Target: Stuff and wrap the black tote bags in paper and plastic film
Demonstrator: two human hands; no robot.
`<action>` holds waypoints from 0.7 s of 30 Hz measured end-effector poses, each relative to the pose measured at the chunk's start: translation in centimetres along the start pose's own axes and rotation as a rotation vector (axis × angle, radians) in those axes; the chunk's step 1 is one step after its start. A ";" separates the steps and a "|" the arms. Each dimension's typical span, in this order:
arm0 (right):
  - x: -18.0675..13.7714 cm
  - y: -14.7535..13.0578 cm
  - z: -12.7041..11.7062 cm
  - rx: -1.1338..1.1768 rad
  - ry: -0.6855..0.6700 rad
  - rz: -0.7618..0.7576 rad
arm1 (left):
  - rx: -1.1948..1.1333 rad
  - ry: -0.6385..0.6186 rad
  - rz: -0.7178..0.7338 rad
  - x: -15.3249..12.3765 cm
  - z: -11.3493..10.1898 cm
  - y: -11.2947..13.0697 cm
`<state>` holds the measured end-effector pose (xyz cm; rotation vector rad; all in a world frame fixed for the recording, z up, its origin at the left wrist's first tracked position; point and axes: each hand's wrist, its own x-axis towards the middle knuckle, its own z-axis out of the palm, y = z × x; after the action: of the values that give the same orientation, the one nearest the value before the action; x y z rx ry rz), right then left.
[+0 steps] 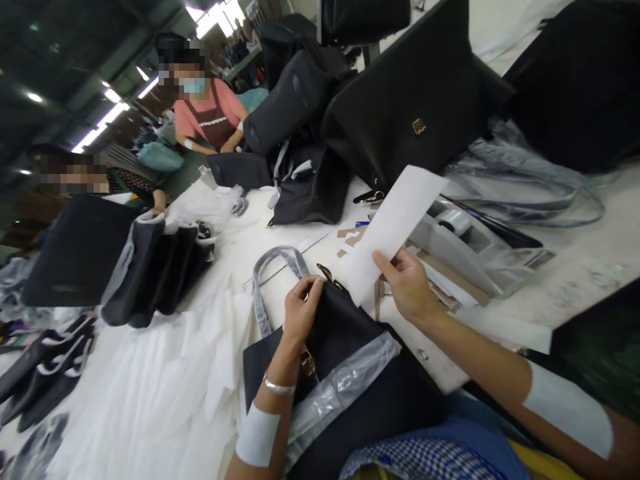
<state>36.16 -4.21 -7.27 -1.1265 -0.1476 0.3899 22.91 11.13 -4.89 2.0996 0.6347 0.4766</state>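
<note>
- Table (595, 260): pale, spreading left, right and far.
- Large bag (380, 113): black, on the far side, beyond the paper.
- Bag (345, 320): black, at the near edge, right under both hands.
- Paper (395, 227): white, slanting up over the bag's right side.
- Right hand (410, 287): gripping the paper between thumb and fingers.
- Left hand (301, 307): apart from the right, thumb and fingers pinched on the bag's top edge.
- Handle (257, 287): plastic-wrapped, arching just left of the left hand.
</note>
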 end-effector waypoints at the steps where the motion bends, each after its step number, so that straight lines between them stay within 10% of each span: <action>1: 0.0 0.1 0.3 -0.011 -0.009 -0.003 | -0.073 0.077 -0.026 -0.3 0.1 -0.2; 10: -0.7 0.4 1.5 -0.063 -0.144 0.092 | -0.256 0.368 0.050 -0.5 -0.2 -1.8; 21: 1.0 -4.5 0.0 -0.839 -1.080 0.257 | -0.259 0.357 0.013 -0.2 0.6 -1.0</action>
<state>38.08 -5.52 -3.29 -1.6470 -1.2097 1.2185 22.81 11.19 -6.07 1.7879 0.7191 0.9043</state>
